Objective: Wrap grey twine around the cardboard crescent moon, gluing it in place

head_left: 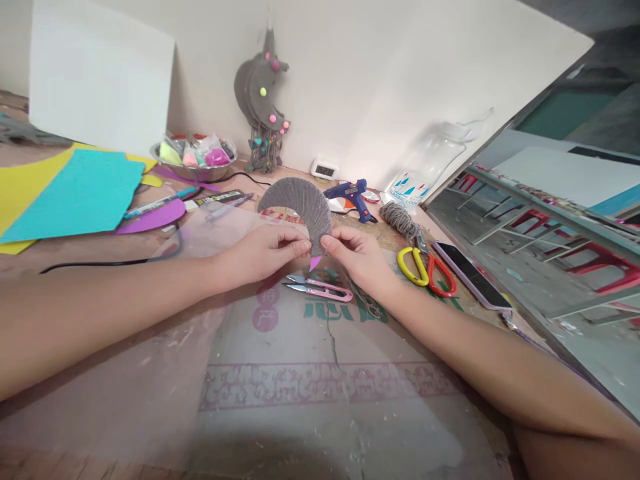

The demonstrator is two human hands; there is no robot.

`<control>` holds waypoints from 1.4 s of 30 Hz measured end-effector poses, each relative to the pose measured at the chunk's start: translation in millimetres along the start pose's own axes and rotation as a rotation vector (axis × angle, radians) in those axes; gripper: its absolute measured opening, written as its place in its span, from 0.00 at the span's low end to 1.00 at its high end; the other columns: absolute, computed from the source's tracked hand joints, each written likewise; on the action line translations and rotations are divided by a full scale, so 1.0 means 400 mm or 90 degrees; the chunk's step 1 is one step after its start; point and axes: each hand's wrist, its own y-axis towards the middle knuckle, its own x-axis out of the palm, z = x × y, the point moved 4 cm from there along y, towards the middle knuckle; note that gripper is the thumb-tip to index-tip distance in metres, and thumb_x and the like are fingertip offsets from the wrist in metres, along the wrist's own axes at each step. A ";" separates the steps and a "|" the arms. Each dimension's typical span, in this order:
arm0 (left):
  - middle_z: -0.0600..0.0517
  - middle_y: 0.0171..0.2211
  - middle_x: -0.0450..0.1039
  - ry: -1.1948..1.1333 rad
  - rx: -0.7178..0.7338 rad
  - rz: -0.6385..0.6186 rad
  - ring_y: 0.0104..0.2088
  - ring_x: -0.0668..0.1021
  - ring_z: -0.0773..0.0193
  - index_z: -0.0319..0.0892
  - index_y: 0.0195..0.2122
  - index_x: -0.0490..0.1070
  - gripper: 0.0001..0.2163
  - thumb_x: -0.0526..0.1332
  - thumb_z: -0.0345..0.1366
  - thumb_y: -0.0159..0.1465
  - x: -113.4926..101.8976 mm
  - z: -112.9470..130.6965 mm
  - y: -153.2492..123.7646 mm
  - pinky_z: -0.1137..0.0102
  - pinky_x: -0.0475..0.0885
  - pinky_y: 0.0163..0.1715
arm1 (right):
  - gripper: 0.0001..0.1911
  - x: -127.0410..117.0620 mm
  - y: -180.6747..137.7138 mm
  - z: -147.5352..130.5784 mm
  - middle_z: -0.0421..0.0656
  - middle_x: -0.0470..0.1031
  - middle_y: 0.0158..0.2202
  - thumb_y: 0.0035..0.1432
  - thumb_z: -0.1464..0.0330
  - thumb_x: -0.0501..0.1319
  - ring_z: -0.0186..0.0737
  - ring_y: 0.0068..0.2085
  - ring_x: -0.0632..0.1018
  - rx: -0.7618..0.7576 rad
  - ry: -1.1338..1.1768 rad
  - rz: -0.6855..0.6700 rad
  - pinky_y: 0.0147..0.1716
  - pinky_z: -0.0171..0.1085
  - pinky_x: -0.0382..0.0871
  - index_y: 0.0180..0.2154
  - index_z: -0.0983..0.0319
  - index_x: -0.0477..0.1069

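Observation:
A crescent shape wrapped in grey yarn [314,208] is held up over the table, its bare purple tip [315,263] pointing down. My left hand [270,253] pinches its lower inner edge between thumb and fingers. From the other side, my right hand [357,257] pinches the same lower end. Just below the hands lie pink thread snips [327,291], blades to the left. Loose grey yarn [367,303] runs beneath my right hand. A skein of grey yarn [400,220] and scissors with one yellow and one red handle [441,277] lie to the right.
A blue glue gun [356,199], a small digital clock [324,169] and a glass jar [425,167] stand at the back. Coloured foam sheets [80,193] and a metal bowl [195,172] are left. A phone [473,275] lies near the right edge. A decorated grey moon [260,93] hangs behind.

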 end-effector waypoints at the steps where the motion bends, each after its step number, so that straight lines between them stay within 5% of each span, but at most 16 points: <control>1: 0.55 0.25 0.65 -0.003 -0.005 -0.002 0.28 0.69 0.68 0.41 0.25 0.67 0.14 0.48 0.40 0.64 0.001 0.000 0.000 0.73 0.64 0.31 | 0.15 0.000 0.000 0.000 0.37 0.62 0.23 0.55 0.58 0.60 0.31 0.26 0.62 0.002 -0.002 0.000 0.28 0.33 0.58 0.24 0.63 0.66; 19: 0.55 0.24 0.64 0.001 -0.010 -0.007 0.27 0.68 0.68 0.40 0.24 0.66 0.16 0.48 0.39 0.65 0.002 0.002 -0.002 0.72 0.62 0.30 | 0.15 0.000 0.000 0.007 0.37 0.62 0.23 0.56 0.59 0.59 0.31 0.26 0.63 -0.012 -0.036 -0.002 0.27 0.33 0.58 0.25 0.63 0.66; 28: 0.55 0.22 0.67 0.159 0.002 0.071 0.29 0.69 0.66 0.40 0.20 0.70 0.15 0.54 0.41 0.61 -0.008 -0.011 0.004 0.69 0.61 0.36 | 0.12 0.008 -0.004 -0.005 0.39 0.67 0.25 0.56 0.62 0.59 0.32 0.29 0.67 -0.039 -0.112 -0.011 0.31 0.33 0.61 0.26 0.63 0.69; 42: 0.54 0.23 0.69 0.152 -0.020 0.077 0.30 0.70 0.66 0.39 0.23 0.71 0.15 0.54 0.42 0.61 -0.010 -0.012 0.005 0.70 0.62 0.34 | 0.14 0.008 0.000 0.009 0.39 0.66 0.26 0.56 0.60 0.59 0.32 0.29 0.66 -0.025 -0.047 -0.025 0.31 0.33 0.60 0.26 0.64 0.68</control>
